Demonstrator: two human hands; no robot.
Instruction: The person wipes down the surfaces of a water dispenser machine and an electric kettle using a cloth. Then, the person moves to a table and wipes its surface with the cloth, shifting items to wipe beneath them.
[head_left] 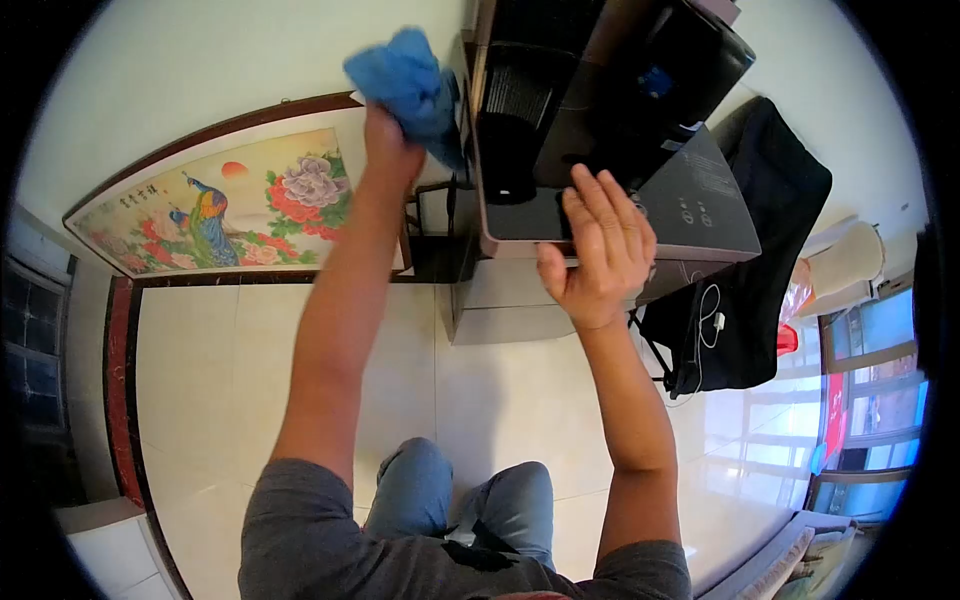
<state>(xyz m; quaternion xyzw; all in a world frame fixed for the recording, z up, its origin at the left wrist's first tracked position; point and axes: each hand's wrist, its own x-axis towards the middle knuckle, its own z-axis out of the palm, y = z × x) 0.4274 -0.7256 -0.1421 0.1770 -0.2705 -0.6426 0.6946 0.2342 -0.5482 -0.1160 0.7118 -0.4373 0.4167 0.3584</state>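
My left hand [392, 148] grips a bunched blue cloth [402, 85], raised at the left side of a tall dark appliance [590, 120] that looks like a drinks or water machine. The cloth covers most of those fingers, and I cannot tell whether it touches the appliance's side. Over the front edge of the dark top [690, 220], my right hand [605, 235] lies flat with its fingers stretched out and the thumb apart. It seems to rest on the surface and holds nothing. Round printed marks show on the top to its right.
A framed peacock and flower picture [230, 215] leans by the wall on the left. To the right stands a black folding chair [770, 200] with a white cable [708, 320] hanging on it. Pale tiles [250, 380] cover the floor. Windows [880, 390] are at far right.
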